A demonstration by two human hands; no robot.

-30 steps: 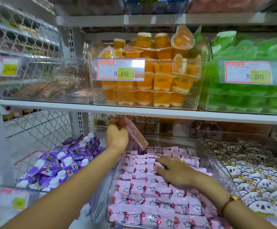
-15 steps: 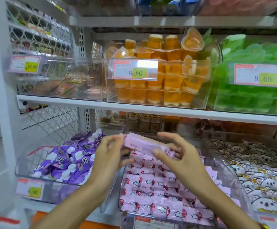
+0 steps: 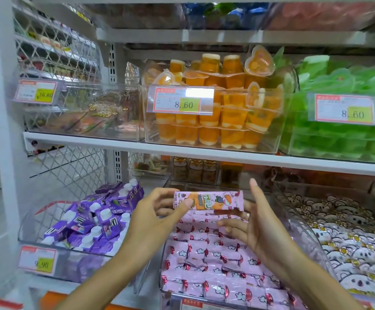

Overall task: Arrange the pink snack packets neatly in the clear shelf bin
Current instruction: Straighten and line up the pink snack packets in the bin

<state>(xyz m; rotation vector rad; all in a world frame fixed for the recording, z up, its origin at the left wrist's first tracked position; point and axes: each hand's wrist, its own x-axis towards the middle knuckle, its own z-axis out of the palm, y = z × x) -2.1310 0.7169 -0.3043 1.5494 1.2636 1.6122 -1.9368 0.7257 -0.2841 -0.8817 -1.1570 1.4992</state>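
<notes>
A clear shelf bin (image 3: 302,224) on the lower shelf holds several pink snack packets (image 3: 213,260) lying in rows. Above them I hold one pink packet (image 3: 213,200) level, its printed face towards me. My left hand (image 3: 153,218) pinches its left end between thumb and fingers. My right hand (image 3: 253,229) is at its right end with the index finger straight up and the other fingers curled under the packet's lower edge.
A bin of purple drink cartons (image 3: 92,222) stands to the left, a bin of white bear sweets (image 3: 343,238) to the right. The white shelf board (image 3: 204,153) above carries orange jelly cups (image 3: 215,108) and green jelly (image 3: 343,121). A white post (image 3: 3,121) stands at far left.
The packet was lifted from the back of the bin in my left hand, brought forward, and turned face-on between both hands. My right hand left the packets in the bin. The view pulled back.
</notes>
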